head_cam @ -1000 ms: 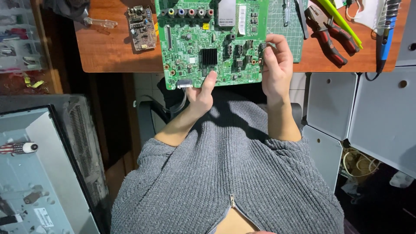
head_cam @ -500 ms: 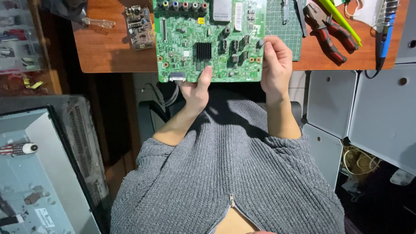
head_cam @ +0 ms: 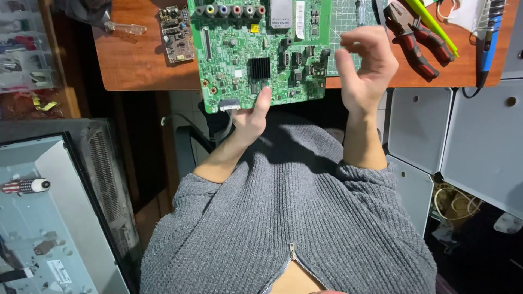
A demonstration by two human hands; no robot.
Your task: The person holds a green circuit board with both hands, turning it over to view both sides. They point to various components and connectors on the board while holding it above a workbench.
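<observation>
Your left hand [head_cam: 251,117] grips the green circuit board [head_cam: 256,51] by its lower edge, thumb up on the face beside a small metal connector, fingers hidden beneath. Your right hand [head_cam: 366,68] is off the board, open, with the fingers loosely curled just beside its right edge.

The board sits at top centre of the frame, over the near edge of the wooden desk [head_cam: 147,68] and running out past the top. It is bright green and crowded with small parts: a row of round jacks in yellow, blue, red and grey along its top, a black finned heatsink [head_cam: 260,68] near the middle, a silver shielded block with a white label strip beside it at upper right, and dark chips scattered toward the right edge.

On the desk, a smaller brownish circuit board [head_cam: 175,26] lies to the left of it, a green cutting mat [head_cam: 348,16] lies behind it, and red-handled pliers [head_cam: 414,32] rest at upper right, with a blue-handled tool [head_cam: 486,41] further right. Grey cabinet panels [head_cam: 479,141] fill the right side below the desk. At lower left lies a grey metal panel [head_cam: 38,228] with a screwdriver handle [head_cam: 24,186] on it.
</observation>
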